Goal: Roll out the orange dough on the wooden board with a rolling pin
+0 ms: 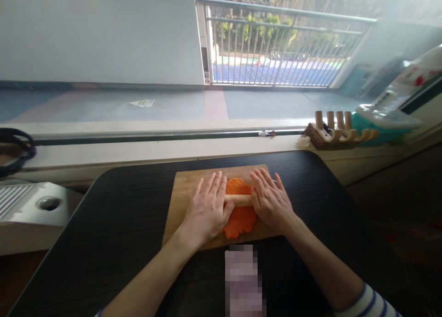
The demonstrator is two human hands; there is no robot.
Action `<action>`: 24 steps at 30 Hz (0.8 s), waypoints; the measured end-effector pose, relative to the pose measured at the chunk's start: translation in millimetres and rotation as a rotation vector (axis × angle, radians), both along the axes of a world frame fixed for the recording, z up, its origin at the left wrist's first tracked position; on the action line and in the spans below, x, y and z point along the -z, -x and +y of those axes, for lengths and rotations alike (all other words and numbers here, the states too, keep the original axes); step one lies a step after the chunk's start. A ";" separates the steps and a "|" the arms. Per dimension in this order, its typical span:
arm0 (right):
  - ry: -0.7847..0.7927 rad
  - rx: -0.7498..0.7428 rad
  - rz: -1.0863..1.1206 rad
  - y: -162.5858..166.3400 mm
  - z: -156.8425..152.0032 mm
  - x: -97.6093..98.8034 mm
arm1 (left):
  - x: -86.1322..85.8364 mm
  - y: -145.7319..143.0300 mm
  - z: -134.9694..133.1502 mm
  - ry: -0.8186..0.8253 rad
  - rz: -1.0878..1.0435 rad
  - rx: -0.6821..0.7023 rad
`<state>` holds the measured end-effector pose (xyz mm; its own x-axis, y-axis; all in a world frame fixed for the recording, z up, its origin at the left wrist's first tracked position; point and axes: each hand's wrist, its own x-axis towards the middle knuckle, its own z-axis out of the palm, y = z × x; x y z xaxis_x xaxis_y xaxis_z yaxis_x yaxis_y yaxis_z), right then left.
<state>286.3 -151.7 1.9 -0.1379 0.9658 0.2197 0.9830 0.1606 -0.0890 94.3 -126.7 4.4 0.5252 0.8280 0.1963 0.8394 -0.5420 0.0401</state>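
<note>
A wooden rolling pin [239, 200] lies across a flattened, ragged-edged sheet of orange dough or modelling clay [239, 222]. Under the sheet is a wooden board [177, 215] on the dark table. My left hand [209, 206] rests palm down over the pin's left part, fingers stretched forward, thumb alongside the pin. Over its right part lies my right hand [271, 195], also palm down with outstretched fingers. Both ends of the pin are hidden beneath the hands. Neither hand is wrapped round it.
A pixelated pinkish rectangle [242, 280] lies below the board on the black table [131, 215]. On the windowsill stand a wooden rack with pegs [333, 135] and a teal container [376, 128] by a plastic bottle [402, 91]. A white appliance [41, 206] is at left.
</note>
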 end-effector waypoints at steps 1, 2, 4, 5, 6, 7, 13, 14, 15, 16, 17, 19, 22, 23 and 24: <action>-0.026 -0.005 0.010 1.0 -8.4 1.2 | 0.9 2.5 -6.2 -0.024 -0.004 0.018; -0.046 -0.019 0.013 2.0 -16.4 2.4 | 2.1 5.2 -12.3 -0.046 -0.007 0.032; -0.083 -0.039 0.010 3.8 -29.7 4.2 | 4.4 10.2 -23.1 -0.079 -0.008 0.060; -0.093 -0.045 0.007 4.4 -34.3 4.7 | 5.4 12.2 -27.2 -0.084 -0.005 0.069; -0.095 -0.049 0.002 4.7 -37.1 4.8 | 6.0 13.4 -29.8 -0.085 -0.003 0.074; -0.089 -0.051 -0.003 4.8 -37.8 4.5 | 6.3 13.8 -30.8 -0.080 -0.002 0.072; 0.042 -0.001 -0.030 0.9 4.3 -2.8 | 2.4 1.0 -0.4 0.019 0.006 -0.010; 0.068 0.013 -0.032 -0.2 16.2 -3.9 | 2.0 -1.9 8.2 0.038 0.007 -0.029; 0.098 0.021 -0.027 -1.3 27.9 -4.7 | 1.9 -4.4 16.5 0.057 0.006 -0.046; 0.121 0.034 -0.017 -2.4 38.8 -5.3 | 2.1 -6.4 23.9 0.069 0.002 -0.063; 0.150 0.040 -0.007 -3.5 48.1 -5.6 | 2.4 -7.9 29.9 0.070 -0.005 -0.078; 0.198 0.035 0.004 -5.1 59.7 -6.0 | 3.2 -9.4 36.9 0.054 -0.023 -0.097; 0.195 0.021 0.000 -5.3 57.0 -5.2 | 3.0 -9.2 34.2 0.039 -0.038 -0.085; 0.173 0.019 -0.004 -4.7 51.6 -4.6 | 2.5 -8.7 30.9 0.037 -0.040 -0.073; 0.148 0.020 -0.007 -3.8 44.9 -3.8 | 1.9 -8.1 26.9 0.034 -0.042 -0.060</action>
